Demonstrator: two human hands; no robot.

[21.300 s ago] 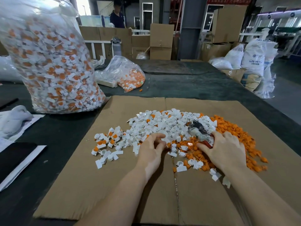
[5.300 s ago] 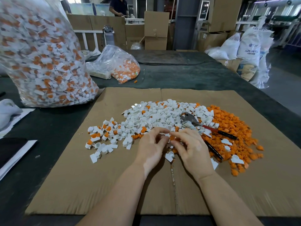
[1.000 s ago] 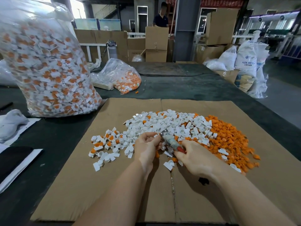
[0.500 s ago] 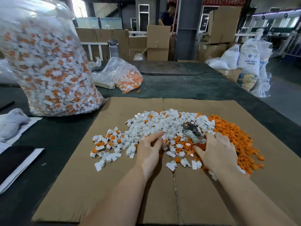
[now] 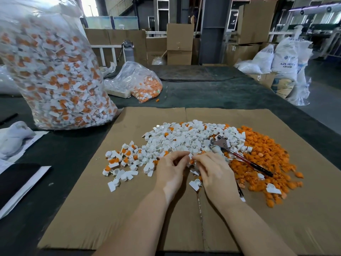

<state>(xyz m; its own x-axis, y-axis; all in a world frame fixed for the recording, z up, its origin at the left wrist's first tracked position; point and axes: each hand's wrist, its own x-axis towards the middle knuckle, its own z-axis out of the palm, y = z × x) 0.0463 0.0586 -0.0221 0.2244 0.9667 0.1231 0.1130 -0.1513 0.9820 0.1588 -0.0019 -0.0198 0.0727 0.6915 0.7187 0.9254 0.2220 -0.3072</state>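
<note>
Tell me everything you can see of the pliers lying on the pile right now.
The pliers lie flat on the heap where the white pieces meet the orange caps, just beyond the right hand. The worn grey metal head points away and leftward. One slim handle, red then black, runs across the orange caps. A second dark handle shows beside the right wrist, so the handles are spread. Neither hand grips it.
</note>
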